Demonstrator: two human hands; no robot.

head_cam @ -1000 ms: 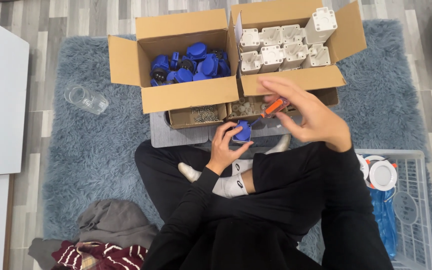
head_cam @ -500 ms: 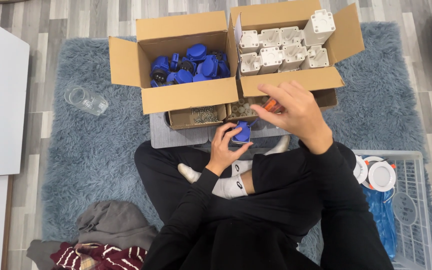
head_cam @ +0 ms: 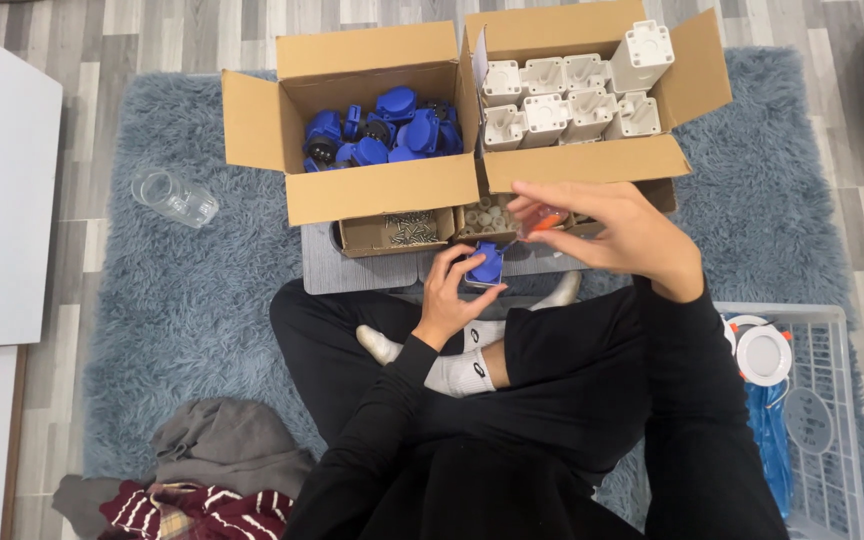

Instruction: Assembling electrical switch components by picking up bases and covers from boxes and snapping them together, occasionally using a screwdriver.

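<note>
- Blue plastic part [head_cam: 485,266] sits pinched in the left hand [head_cam: 457,300], fingers closed round it just above the crossed legs, at the near edge of the grey tray [head_cam: 327,270].
- Orange-handled screwdriver [head_cam: 540,220] is held in the right hand [head_cam: 622,235], fingers curled shut on the handle; its tip points down toward the blue part, though whether it touches is too small to tell.
- Small open boxes on the tray hold screws [head_cam: 410,228] and small pale bits [head_cam: 492,213].
- Behind the tray, on the fluffy blue rug [head_cam: 152,300], stand two big cardboard boxes: the left box [head_cam: 352,190] is heaped with more blue parts, the right box [head_cam: 592,160] holds rows of white parts.
- By my reckoning the work is mid-piece: one part in hand, many blue ones left in the box.
- A clear jar [head_cam: 174,197] lies on the rug's left side; a white wire basket [head_cam: 822,400] sits at the right edge; clothes [head_cam: 202,470] lie at the near left corner.
</note>
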